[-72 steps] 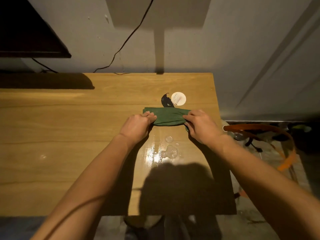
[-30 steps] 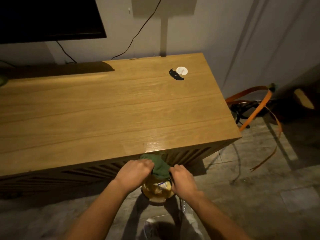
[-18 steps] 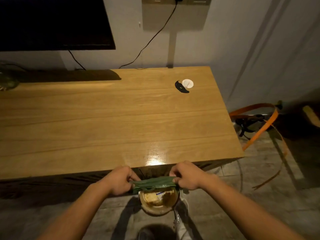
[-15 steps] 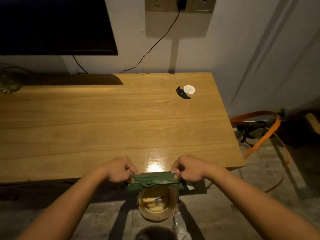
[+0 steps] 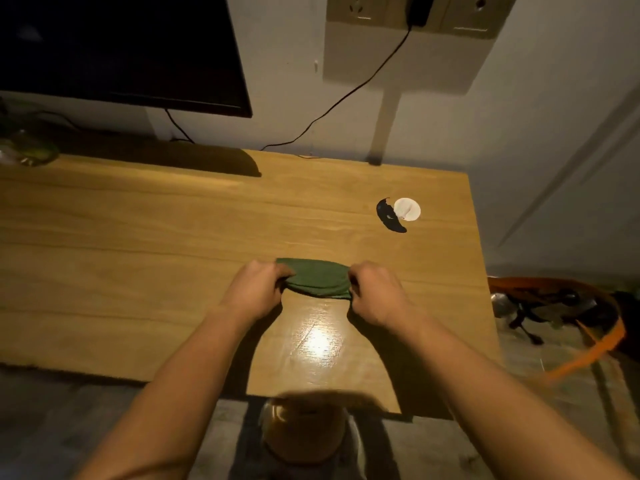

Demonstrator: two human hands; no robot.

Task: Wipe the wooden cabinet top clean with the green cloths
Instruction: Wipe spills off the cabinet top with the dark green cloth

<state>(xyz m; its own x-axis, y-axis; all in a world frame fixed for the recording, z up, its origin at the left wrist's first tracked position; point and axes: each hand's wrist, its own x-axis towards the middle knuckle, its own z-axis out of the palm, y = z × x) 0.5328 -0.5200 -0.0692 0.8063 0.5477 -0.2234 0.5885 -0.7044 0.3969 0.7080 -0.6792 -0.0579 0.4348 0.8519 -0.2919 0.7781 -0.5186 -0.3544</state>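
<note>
Folded green cloth (image 5: 317, 281) on wooden cabinet top (image 5: 138, 258).

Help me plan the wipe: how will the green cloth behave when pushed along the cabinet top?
Probably floppy: the green cloth bunches in folds between the left hand and right hand gripping its ends. Likely to slide easily, since the cabinet top looks glossy beside it.

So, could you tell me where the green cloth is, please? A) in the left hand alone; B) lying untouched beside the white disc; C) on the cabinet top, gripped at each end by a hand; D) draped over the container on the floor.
C: the green cloth lies on the cabinet top, the left hand gripping one end and the right hand the other.
</note>
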